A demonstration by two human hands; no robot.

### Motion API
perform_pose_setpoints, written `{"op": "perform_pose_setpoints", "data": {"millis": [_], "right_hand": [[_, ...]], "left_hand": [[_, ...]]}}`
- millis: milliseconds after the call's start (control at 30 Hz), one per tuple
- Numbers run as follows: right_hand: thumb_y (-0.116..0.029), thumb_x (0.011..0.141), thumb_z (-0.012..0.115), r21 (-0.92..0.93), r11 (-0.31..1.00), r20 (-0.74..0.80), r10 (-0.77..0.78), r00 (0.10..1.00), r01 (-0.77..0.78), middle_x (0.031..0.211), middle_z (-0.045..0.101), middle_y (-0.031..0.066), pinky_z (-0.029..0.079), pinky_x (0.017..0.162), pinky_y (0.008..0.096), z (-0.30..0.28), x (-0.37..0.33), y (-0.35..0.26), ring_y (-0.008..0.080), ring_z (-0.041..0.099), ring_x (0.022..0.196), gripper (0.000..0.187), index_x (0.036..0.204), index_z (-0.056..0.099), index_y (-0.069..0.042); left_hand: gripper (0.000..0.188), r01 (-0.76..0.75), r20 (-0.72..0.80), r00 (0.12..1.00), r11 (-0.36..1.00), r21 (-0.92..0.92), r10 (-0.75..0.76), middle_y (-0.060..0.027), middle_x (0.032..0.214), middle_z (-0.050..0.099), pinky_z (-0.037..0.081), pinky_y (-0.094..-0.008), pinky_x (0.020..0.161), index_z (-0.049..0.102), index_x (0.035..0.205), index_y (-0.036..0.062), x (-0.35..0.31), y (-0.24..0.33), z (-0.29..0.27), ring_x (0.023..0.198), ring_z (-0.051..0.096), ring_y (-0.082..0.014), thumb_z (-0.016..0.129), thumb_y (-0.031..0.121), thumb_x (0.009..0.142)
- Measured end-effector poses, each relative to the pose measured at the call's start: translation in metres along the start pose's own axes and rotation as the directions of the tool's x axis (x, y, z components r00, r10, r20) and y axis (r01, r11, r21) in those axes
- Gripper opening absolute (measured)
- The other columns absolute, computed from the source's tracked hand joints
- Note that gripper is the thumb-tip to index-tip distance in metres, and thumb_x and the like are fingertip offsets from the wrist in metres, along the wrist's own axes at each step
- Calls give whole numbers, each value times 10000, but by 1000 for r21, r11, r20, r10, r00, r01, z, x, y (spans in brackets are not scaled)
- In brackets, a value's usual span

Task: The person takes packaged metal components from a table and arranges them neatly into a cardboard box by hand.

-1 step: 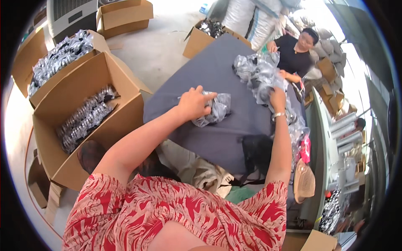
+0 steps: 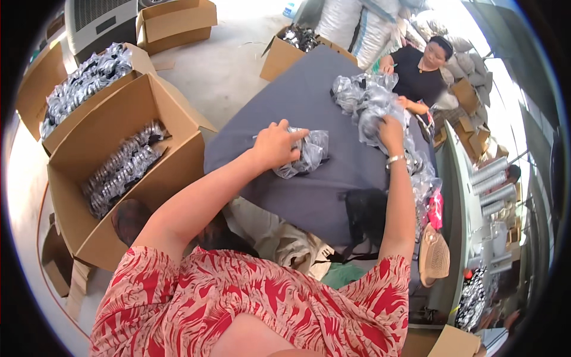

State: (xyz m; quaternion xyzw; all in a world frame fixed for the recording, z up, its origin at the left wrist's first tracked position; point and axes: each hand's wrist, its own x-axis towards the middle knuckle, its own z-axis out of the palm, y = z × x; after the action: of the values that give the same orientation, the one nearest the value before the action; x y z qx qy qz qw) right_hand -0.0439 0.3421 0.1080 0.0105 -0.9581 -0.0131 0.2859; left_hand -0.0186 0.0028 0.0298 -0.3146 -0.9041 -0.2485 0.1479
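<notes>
My left hand (image 2: 277, 146) rests on a small pile of clear-bagged items (image 2: 312, 153) on the grey-covered table (image 2: 285, 95). Its index finger and thumb are spread over the plastic. Farther right, my right hand (image 2: 391, 135) has its fingers closed on a clear-bagged item (image 2: 371, 127) at the near side of a larger heap of such bags (image 2: 357, 94). Inside the bags the contents look silvery and dark; their kind cannot be made out. The right fingertips are partly hidden by plastic.
An open carton (image 2: 178, 113) at left holds rows of bagged items; a fuller carton (image 2: 89, 83) stands behind. Across the table, a person in black (image 2: 419, 77) reaches toward the heap. A black bag (image 2: 364, 217) and straw hat (image 2: 434, 257) lie at the near right edge.
My right hand has shifted slightly left and toward me at the heap, and the bagged item under its fingers has shifted. My left hand stays where it was.
</notes>
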Motion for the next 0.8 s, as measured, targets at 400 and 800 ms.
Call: {"op": "perform_pose_setpoints", "data": {"millis": [400, 800], "right_hand": [[-10, 753, 593, 611, 678, 700, -221, 679, -409, 818, 661, 35, 466, 674, 287, 77, -22, -108, 118, 567, 712, 180, 919, 662, 3], [-308, 906, 532, 637, 163, 748, -363, 555, -753, 952, 619, 29, 466, 711, 248, 19, -43, -121, 80, 559, 795, 341, 1064, 591, -12]], "left_hand": [[500, -17, -43, 999, 1000, -9, 16, -109, 945, 511, 505, -398, 698, 569, 1179, 322, -9, 7, 1, 835, 553, -298, 620, 244, 688], [504, -9, -9, 1000, 997, -74, 8, -114, 964, 520, 489, -388, 736, 573, 1184, 289, -5, 5, 4, 847, 549, -302, 621, 228, 685]]}}
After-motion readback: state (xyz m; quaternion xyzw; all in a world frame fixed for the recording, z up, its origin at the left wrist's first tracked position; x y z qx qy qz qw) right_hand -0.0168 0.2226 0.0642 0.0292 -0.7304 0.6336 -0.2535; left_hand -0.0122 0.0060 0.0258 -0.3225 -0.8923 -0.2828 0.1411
